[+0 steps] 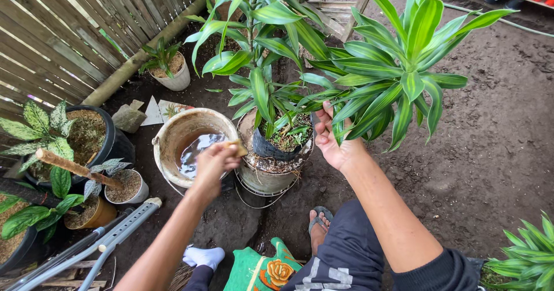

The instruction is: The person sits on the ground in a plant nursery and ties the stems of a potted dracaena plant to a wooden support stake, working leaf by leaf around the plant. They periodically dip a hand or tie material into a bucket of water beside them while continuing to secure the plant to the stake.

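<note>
Centre frame: my left hand point(214, 163) pinches a small tan sponge point(237, 148) above the water-filled beige bucket point(167, 136); my right hand point(330, 141) grips the leafy green plant point(398, 72). Wiping not yet begun.

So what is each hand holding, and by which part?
The left hand pinches a small tan sponge-like piece by its end. The right hand grips the plant at its stem base.

plant point(398, 66): green, yellow-striped | bucket point(173, 130): cream, brown water | inner pot point(271, 148): black | bag point(259, 268): green, orange rose
</note>
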